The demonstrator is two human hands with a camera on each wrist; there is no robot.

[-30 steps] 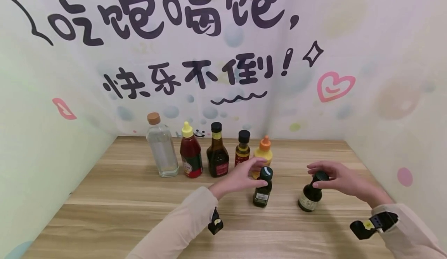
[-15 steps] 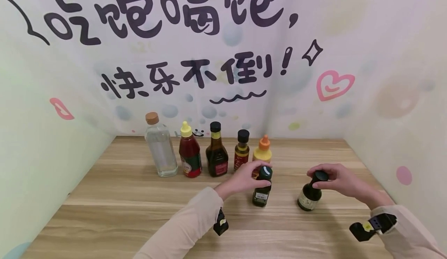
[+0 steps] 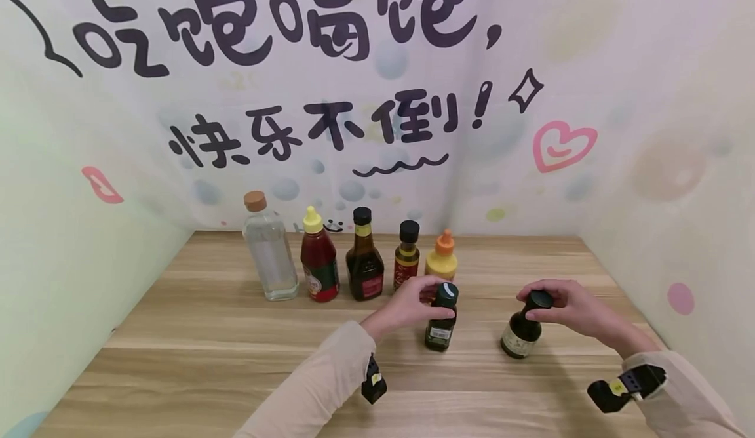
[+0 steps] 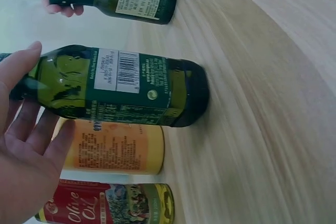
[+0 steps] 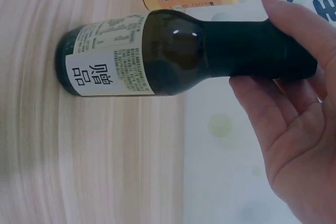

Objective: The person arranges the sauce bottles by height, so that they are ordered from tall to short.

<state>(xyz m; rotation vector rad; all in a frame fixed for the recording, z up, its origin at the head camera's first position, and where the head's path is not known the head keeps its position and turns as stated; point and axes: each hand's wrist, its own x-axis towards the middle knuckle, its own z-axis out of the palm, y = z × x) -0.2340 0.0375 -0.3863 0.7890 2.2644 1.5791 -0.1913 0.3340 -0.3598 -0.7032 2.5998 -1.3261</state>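
My left hand (image 3: 401, 308) holds a small square green glass bottle (image 3: 439, 334) by its neck and dark cap, thumb on the near side and fingers behind. Its barcode label (image 4: 126, 71) faces the left wrist camera. To the right, my right hand (image 3: 580, 310) grips a round dark bottle (image 3: 519, 339) at its dark green neck, thumb and fingers on opposite sides. A pale label with a white sticker (image 5: 90, 76) wraps that bottle, which leans slightly in the head view. Both bottles look low over or on the wooden table (image 3: 283, 366); contact with it is hard to tell.
Along the back stand a clear bottle (image 3: 271, 254), a red sauce bottle (image 3: 320, 264), a brown sauce bottle (image 3: 365, 264), an olive oil bottle (image 3: 406, 264) and a yellow squeeze bottle (image 3: 442, 264) just behind the left hand. A printed cloth wall (image 3: 495, 182) closes off the back.
My left hand has shifted slightly right and its fingers have drawn closer round the green bottle's neck. The right hand and its bottle look nearly unmoved.
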